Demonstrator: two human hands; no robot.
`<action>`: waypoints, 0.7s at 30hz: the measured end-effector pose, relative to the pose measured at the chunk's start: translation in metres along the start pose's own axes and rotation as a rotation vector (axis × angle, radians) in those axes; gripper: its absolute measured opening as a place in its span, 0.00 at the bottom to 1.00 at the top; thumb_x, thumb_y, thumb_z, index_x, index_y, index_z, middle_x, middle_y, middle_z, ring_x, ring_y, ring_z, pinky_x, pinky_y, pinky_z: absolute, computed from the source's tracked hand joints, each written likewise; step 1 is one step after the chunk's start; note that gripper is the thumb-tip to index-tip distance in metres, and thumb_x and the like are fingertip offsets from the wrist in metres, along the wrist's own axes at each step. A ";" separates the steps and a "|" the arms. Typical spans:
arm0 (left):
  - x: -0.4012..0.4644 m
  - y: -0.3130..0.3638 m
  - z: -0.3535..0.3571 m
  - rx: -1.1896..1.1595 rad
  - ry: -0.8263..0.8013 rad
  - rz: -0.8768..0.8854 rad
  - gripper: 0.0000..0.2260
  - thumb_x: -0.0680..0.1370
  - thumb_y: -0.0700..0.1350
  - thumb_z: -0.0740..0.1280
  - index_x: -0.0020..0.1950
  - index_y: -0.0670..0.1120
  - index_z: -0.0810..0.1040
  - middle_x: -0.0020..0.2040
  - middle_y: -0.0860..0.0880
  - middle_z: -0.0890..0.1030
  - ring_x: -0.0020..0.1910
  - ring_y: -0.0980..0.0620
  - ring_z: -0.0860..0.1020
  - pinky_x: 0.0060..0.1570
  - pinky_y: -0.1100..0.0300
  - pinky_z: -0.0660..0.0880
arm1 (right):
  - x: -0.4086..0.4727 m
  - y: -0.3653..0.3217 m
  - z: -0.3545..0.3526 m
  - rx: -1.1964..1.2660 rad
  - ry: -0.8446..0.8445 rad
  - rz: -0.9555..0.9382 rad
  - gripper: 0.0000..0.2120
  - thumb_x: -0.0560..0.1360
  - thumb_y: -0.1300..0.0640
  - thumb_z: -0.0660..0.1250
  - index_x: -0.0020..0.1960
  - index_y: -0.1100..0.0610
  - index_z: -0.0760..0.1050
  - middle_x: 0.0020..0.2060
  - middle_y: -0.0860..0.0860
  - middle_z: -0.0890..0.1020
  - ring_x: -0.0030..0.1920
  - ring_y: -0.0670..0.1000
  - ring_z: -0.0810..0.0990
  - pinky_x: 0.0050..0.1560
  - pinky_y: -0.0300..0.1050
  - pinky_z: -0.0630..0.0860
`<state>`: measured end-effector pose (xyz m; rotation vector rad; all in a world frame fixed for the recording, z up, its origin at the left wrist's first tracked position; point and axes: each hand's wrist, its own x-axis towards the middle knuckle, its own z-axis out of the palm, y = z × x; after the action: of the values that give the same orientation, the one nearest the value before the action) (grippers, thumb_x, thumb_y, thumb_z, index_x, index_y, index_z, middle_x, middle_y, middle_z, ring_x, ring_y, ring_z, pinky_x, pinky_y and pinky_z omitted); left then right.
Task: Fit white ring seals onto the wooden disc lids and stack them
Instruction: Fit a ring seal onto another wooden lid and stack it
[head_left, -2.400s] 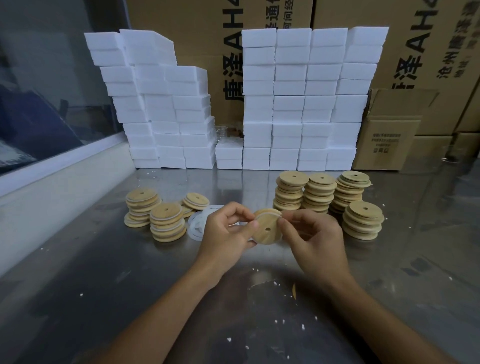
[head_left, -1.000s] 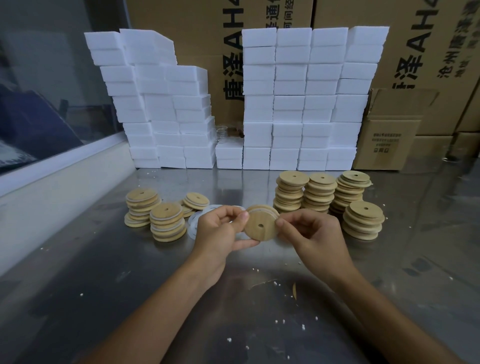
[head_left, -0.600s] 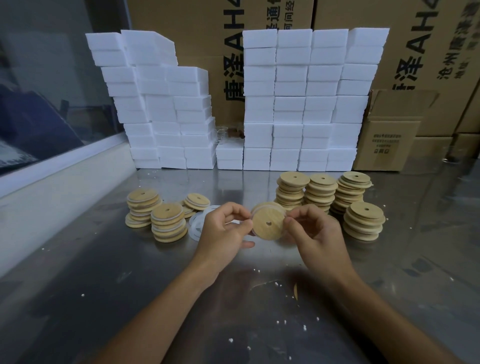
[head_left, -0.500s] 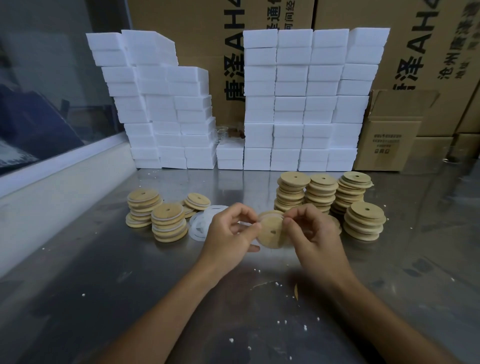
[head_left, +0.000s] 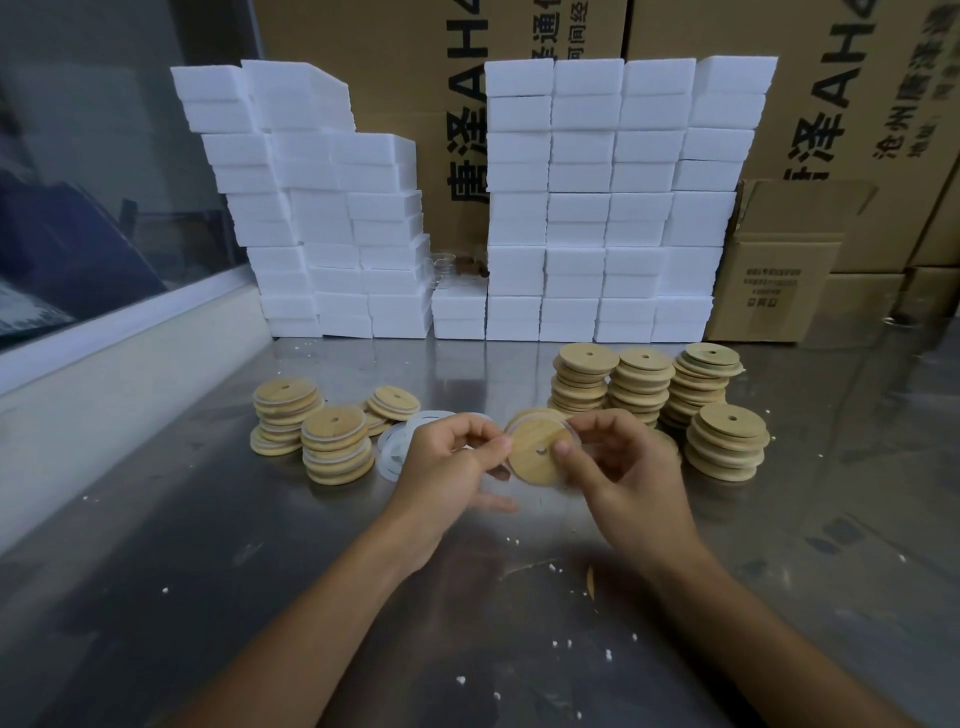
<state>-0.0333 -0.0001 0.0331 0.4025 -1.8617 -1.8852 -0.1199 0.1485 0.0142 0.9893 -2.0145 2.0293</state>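
Steel tabletop (head_left: 208, 597), scuffed and flecked with white foam crumbs, fills the near ground, and both forearms reach out across it to meet at the middle. Just above it the left hand (head_left: 441, 467) and the right hand (head_left: 623, 467) share one wooden disc lid (head_left: 532, 451), held up off the surface and tilted so its flat face with the small centre hole looks back at the person. The left thumb and fingers pinch its left edge; the right thumb presses on the face near the hole while the right fingers curl round the far rim, so both hands are closed on the lid. A pale ring seal (head_left: 519, 418) shows along the lid's upper edge; whether it is seated all the way round cannot be told. To do this well, I would turn the lid slowly with one hand and run a thumb of the other along the rim, pressing the seal down evenly and checking for a lifted or twisted stretch before setting it down. Just beyond the left hand lie loose white rings (head_left: 402, 441), with short lid stacks (head_left: 335, 447) to their left and taller stacks (head_left: 639, 384) behind the right hand. Farthest back stand white foam blocks (head_left: 597, 208) against cardboard cartons (head_left: 857, 104).
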 end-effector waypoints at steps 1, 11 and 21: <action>0.000 0.000 -0.001 0.069 -0.024 0.018 0.07 0.77 0.36 0.69 0.39 0.42 0.79 0.35 0.44 0.77 0.34 0.52 0.79 0.34 0.49 0.82 | 0.001 0.000 -0.001 0.008 0.009 0.000 0.07 0.72 0.64 0.74 0.49 0.57 0.79 0.39 0.51 0.85 0.40 0.52 0.85 0.44 0.50 0.82; 0.010 0.013 -0.023 -0.100 0.307 0.076 0.07 0.77 0.36 0.67 0.39 0.39 0.79 0.31 0.45 0.81 0.27 0.49 0.79 0.20 0.64 0.68 | 0.007 0.004 -0.014 -0.228 0.115 -0.018 0.04 0.75 0.60 0.72 0.44 0.51 0.81 0.36 0.43 0.84 0.39 0.42 0.81 0.41 0.35 0.77; 0.021 0.015 -0.045 -0.455 0.693 -0.037 0.04 0.78 0.39 0.64 0.43 0.43 0.76 0.38 0.47 0.82 0.26 0.55 0.80 0.20 0.67 0.70 | 0.010 0.022 -0.028 -0.848 -0.061 0.251 0.21 0.71 0.49 0.72 0.63 0.51 0.76 0.63 0.50 0.75 0.67 0.53 0.70 0.65 0.55 0.69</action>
<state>-0.0262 -0.0494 0.0487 0.8030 -0.9555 -1.8017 -0.1494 0.1687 0.0033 0.6264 -2.7330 0.9825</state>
